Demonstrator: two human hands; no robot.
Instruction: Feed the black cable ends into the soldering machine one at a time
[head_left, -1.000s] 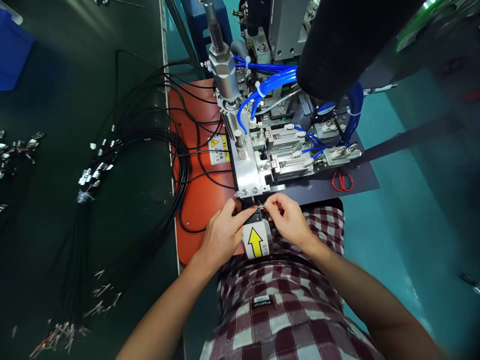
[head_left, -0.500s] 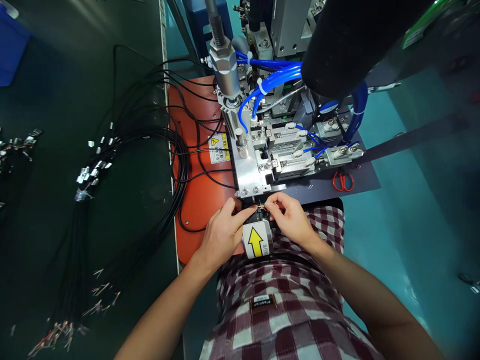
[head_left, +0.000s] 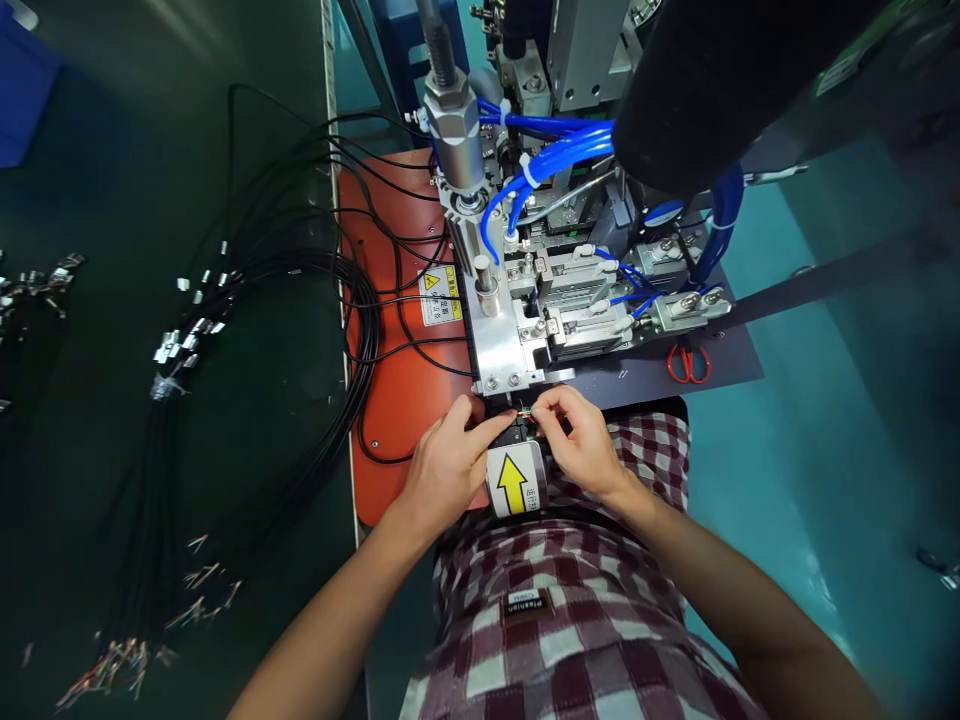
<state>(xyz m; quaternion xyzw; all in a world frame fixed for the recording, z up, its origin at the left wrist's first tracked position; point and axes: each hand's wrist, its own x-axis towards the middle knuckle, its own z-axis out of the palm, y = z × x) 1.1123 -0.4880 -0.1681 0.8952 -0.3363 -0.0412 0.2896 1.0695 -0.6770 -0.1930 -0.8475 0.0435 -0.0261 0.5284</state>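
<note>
The right hand (head_left: 581,447) pinches the thin coloured wire ends (head_left: 526,412) tight between thumb and forefinger, and the left hand (head_left: 448,465) closes finger and thumb on them from the other side, the fingertips almost meeting. The wire ends sit at the near edge of the machine (head_left: 499,345), just above a label (head_left: 513,480) with a yellow arrow. An orange mat (head_left: 394,400) lies under the left hand, crossed by black cables (head_left: 352,300) that loop off to the left. A pair of red scissors (head_left: 687,362) lies well to the right, with blue hoses (head_left: 555,155) farther back on the machine
</note>
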